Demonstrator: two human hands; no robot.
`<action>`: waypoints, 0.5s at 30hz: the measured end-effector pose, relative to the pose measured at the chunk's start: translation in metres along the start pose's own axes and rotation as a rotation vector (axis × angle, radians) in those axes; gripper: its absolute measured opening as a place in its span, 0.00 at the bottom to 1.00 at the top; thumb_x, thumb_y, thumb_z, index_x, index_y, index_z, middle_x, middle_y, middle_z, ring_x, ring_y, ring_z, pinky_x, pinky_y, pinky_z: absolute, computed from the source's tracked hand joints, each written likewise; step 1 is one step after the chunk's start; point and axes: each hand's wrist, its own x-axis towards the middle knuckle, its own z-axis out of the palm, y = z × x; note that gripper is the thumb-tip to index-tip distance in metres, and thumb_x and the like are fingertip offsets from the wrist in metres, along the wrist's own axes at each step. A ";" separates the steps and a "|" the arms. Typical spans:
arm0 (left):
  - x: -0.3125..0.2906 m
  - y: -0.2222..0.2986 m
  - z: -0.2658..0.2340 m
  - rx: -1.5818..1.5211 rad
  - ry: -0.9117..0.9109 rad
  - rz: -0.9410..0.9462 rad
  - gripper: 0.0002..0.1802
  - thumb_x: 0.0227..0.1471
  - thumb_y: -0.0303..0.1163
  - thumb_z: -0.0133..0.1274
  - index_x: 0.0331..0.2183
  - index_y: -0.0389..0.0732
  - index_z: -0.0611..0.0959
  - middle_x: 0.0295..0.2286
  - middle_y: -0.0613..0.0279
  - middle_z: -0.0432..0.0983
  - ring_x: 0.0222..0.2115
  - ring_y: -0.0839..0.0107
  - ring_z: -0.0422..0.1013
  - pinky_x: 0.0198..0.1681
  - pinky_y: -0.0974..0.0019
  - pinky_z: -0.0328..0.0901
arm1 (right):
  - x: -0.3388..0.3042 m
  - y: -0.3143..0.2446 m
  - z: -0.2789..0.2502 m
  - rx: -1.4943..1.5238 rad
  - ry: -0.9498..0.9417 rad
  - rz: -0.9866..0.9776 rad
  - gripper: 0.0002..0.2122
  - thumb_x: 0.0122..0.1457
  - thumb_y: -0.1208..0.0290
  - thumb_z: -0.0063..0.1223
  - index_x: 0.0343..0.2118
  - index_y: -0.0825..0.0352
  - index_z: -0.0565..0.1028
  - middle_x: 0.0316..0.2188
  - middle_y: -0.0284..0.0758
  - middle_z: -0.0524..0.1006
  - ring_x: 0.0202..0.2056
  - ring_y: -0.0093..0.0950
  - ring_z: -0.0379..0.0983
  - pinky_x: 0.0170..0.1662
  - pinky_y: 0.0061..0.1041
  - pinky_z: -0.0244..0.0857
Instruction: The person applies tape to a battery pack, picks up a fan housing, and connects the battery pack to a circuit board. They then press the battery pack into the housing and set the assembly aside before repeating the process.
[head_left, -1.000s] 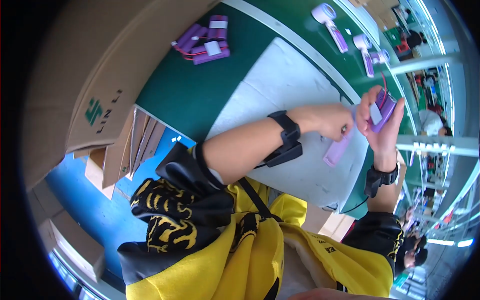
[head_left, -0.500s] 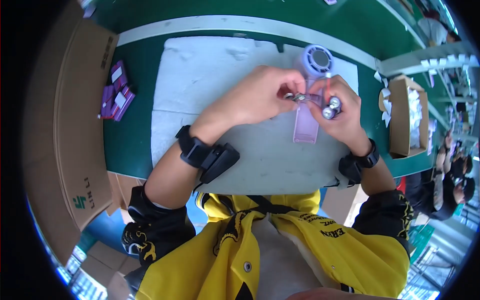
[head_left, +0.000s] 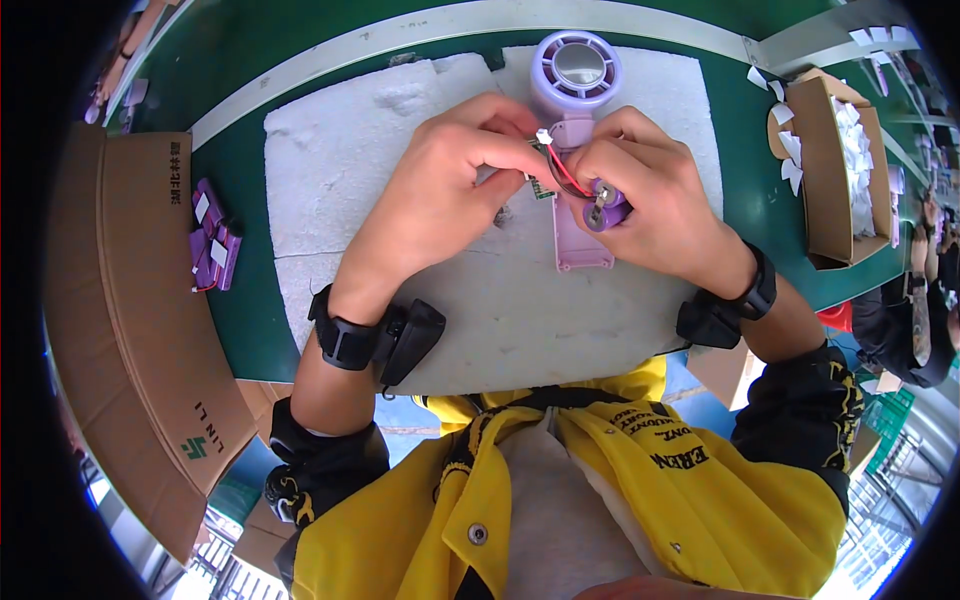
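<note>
A lilac handheld fan (head_left: 546, 92) lies on a white foam sheet (head_left: 350, 150), its round head away from me and its opened handle (head_left: 583, 250) toward me. Over the handle, my left hand (head_left: 450, 185) pinches a small green circuit board (head_left: 541, 188), partly hidden by the fingers. My right hand (head_left: 655, 195) is closed around a purple battery pack (head_left: 604, 217), its metal ends showing. Red and black wires (head_left: 566, 172) run up from the pack to a white plug (head_left: 544, 137) beside my left fingertips. Whether the plug touches the board, I cannot tell.
More purple battery packs (head_left: 213, 245) lie on the green table (head_left: 255, 320) at the left, beside a large cardboard box (head_left: 150, 330). At the right stands an open carton (head_left: 825, 190) of white pieces, with white scraps (head_left: 790, 160) next to it. A pale rail (head_left: 400, 48) crosses behind the foam.
The view has shifted, so fan and foam appear further left. Between my hands, the green board now shows, and the white plug sits nearer my left fingers. The battery pack has turned in my right hand.
</note>
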 end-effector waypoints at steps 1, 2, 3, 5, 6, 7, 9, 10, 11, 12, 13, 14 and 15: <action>0.000 0.003 -0.002 0.010 -0.051 -0.036 0.15 0.42 0.14 0.52 0.34 0.38 0.81 0.30 0.59 0.75 0.28 0.69 0.71 0.33 0.70 0.66 | 0.000 -0.001 -0.001 0.036 -0.004 0.024 0.14 0.37 0.83 0.65 0.28 0.67 0.71 0.30 0.37 0.76 0.31 0.34 0.71 0.32 0.27 0.68; -0.001 0.005 -0.004 0.020 -0.101 -0.072 0.15 0.42 0.13 0.52 0.34 0.38 0.81 0.31 0.59 0.74 0.28 0.68 0.71 0.33 0.70 0.66 | 0.000 -0.002 -0.002 0.071 -0.007 0.048 0.14 0.38 0.83 0.65 0.28 0.68 0.72 0.30 0.37 0.75 0.31 0.35 0.71 0.32 0.27 0.67; -0.001 0.007 -0.005 0.030 -0.151 -0.108 0.15 0.42 0.13 0.52 0.34 0.38 0.81 0.32 0.59 0.74 0.28 0.68 0.71 0.32 0.70 0.66 | 0.001 -0.003 -0.003 0.106 -0.010 0.071 0.14 0.38 0.83 0.65 0.29 0.68 0.72 0.31 0.38 0.75 0.31 0.35 0.71 0.32 0.26 0.67; -0.001 0.007 -0.002 -0.019 -0.130 -0.088 0.14 0.43 0.14 0.52 0.34 0.38 0.81 0.32 0.59 0.74 0.28 0.69 0.71 0.32 0.71 0.66 | 0.003 -0.003 -0.003 0.126 0.017 0.058 0.13 0.40 0.82 0.64 0.30 0.68 0.72 0.31 0.38 0.74 0.31 0.34 0.71 0.31 0.26 0.67; -0.001 0.006 0.002 -0.076 -0.107 -0.070 0.13 0.43 0.14 0.53 0.34 0.38 0.80 0.32 0.60 0.74 0.27 0.71 0.72 0.31 0.72 0.66 | 0.003 -0.003 -0.002 0.145 0.038 0.048 0.13 0.42 0.82 0.64 0.31 0.69 0.73 0.31 0.39 0.74 0.30 0.34 0.71 0.31 0.25 0.66; -0.002 0.005 0.005 -0.134 -0.085 -0.052 0.12 0.44 0.14 0.53 0.34 0.38 0.80 0.32 0.61 0.74 0.27 0.72 0.72 0.31 0.73 0.66 | 0.003 -0.002 -0.001 0.164 0.059 0.039 0.12 0.44 0.81 0.63 0.32 0.69 0.73 0.31 0.39 0.73 0.30 0.33 0.71 0.30 0.25 0.65; -0.003 0.006 0.008 -0.195 -0.070 -0.112 0.11 0.45 0.15 0.54 0.34 0.37 0.80 0.32 0.62 0.74 0.27 0.74 0.71 0.31 0.73 0.66 | 0.002 0.002 0.002 0.209 0.107 0.044 0.11 0.46 0.80 0.63 0.33 0.69 0.73 0.30 0.39 0.73 0.29 0.32 0.70 0.30 0.24 0.65; -0.003 0.006 0.009 -0.258 -0.051 -0.172 0.10 0.46 0.16 0.55 0.34 0.37 0.79 0.31 0.63 0.75 0.28 0.75 0.71 0.31 0.74 0.66 | 0.002 0.004 0.003 0.253 0.151 0.048 0.10 0.48 0.80 0.62 0.34 0.70 0.74 0.30 0.39 0.73 0.29 0.30 0.70 0.29 0.24 0.64; -0.003 0.006 0.009 -0.322 -0.029 -0.233 0.09 0.47 0.16 0.55 0.33 0.36 0.79 0.31 0.64 0.75 0.28 0.77 0.71 0.31 0.74 0.66 | 0.002 0.005 0.004 0.298 0.193 0.050 0.09 0.50 0.79 0.61 0.34 0.70 0.75 0.29 0.39 0.72 0.28 0.29 0.70 0.29 0.23 0.63; -0.003 0.007 0.009 -0.322 -0.030 -0.235 0.09 0.47 0.16 0.55 0.33 0.36 0.79 0.31 0.64 0.75 0.28 0.77 0.71 0.31 0.74 0.66 | 0.001 0.005 0.002 0.299 0.194 0.052 0.09 0.50 0.79 0.61 0.34 0.70 0.75 0.29 0.39 0.72 0.28 0.29 0.70 0.29 0.23 0.63; -0.002 0.007 0.006 -0.341 -0.056 -0.281 0.08 0.48 0.18 0.56 0.34 0.35 0.79 0.31 0.65 0.75 0.29 0.78 0.71 0.31 0.75 0.66 | 0.000 0.004 -0.001 0.280 0.177 0.047 0.08 0.51 0.78 0.61 0.34 0.71 0.75 0.29 0.39 0.72 0.27 0.28 0.69 0.28 0.23 0.62; -0.002 0.007 0.003 -0.361 -0.082 -0.327 0.08 0.48 0.19 0.57 0.35 0.35 0.79 0.30 0.66 0.75 0.29 0.80 0.70 0.31 0.75 0.66 | -0.001 0.003 -0.005 0.260 0.161 0.042 0.07 0.52 0.78 0.60 0.33 0.71 0.76 0.29 0.38 0.72 0.26 0.27 0.69 0.27 0.22 0.61; -0.002 0.007 0.001 -0.380 -0.108 -0.374 0.09 0.49 0.20 0.58 0.35 0.34 0.79 0.30 0.66 0.75 0.29 0.81 0.70 0.31 0.76 0.66 | -0.001 0.003 -0.007 0.241 0.145 0.037 0.06 0.53 0.77 0.59 0.33 0.71 0.77 0.29 0.38 0.72 0.25 0.25 0.68 0.26 0.22 0.61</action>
